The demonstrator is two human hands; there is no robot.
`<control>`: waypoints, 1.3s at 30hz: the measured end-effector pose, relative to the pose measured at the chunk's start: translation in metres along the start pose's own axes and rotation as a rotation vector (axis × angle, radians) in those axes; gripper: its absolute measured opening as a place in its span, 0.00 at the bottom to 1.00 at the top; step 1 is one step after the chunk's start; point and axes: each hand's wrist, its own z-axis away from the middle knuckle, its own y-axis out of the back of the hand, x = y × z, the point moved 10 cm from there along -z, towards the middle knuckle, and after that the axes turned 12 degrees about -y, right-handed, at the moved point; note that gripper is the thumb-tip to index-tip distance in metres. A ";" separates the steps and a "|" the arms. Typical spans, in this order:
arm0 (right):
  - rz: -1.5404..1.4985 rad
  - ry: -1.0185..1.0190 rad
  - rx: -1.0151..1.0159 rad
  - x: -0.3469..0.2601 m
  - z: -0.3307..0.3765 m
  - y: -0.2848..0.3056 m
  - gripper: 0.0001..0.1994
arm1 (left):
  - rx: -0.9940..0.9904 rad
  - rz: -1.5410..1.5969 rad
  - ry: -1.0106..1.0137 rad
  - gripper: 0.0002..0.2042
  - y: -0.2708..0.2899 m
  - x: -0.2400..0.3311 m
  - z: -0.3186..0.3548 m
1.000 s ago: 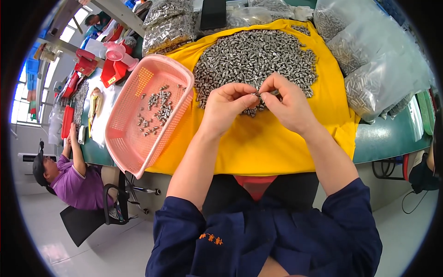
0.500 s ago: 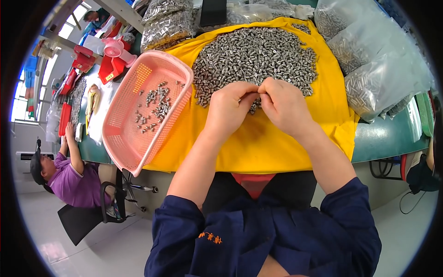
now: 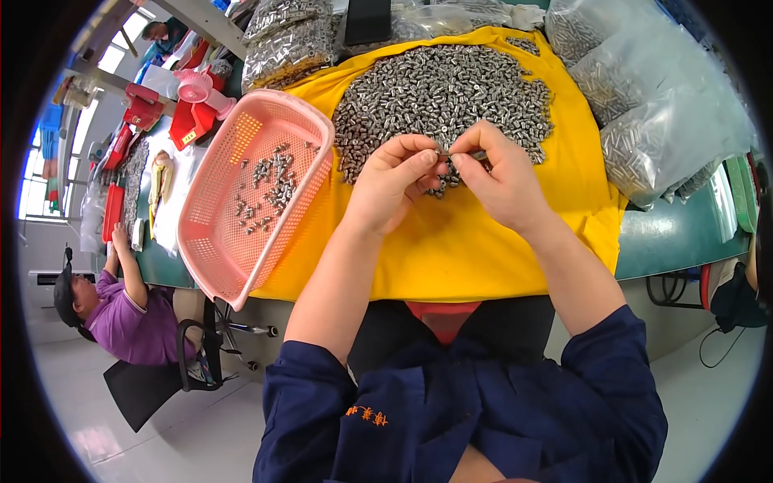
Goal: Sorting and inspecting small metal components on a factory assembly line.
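Note:
My left hand (image 3: 396,179) and my right hand (image 3: 501,179) meet at the front edge of a wide pile of small metal cylindrical parts (image 3: 435,88). Between the thumb and index finger of each hand a small metal part (image 3: 444,154) is pinched, mostly covered by the fingertips. The pile is spread over a yellow cloth (image 3: 403,262). Left of my hands a pink perforated basket (image 3: 213,233) rests partly on the cloth, with a loose scatter of similar metal parts (image 3: 278,181) on its bottom.
Clear bags of metal parts (image 3: 636,145) stand at the right, and packed bags (image 3: 290,48) at the back left. A black phone (image 3: 368,20) lies at the back. Red bins (image 3: 192,121) and a pink fan (image 3: 197,84) are far left. A seated co-worker (image 3: 133,318) is at the left.
My fingertips have shifted slightly left, and the fingers of both hands have loosened and turned, so the small metal part between them shows more.

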 end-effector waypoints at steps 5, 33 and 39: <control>-0.073 -0.003 -0.034 -0.002 0.000 -0.001 0.03 | -0.008 0.032 0.005 0.06 -0.005 0.000 0.002; -0.252 -0.016 0.045 0.006 -0.004 0.012 0.03 | 0.239 -1.832 -0.871 0.09 -0.017 0.160 0.072; -0.119 0.000 0.131 0.003 0.000 0.020 0.02 | -0.277 -1.692 -0.495 0.10 -0.031 0.048 0.029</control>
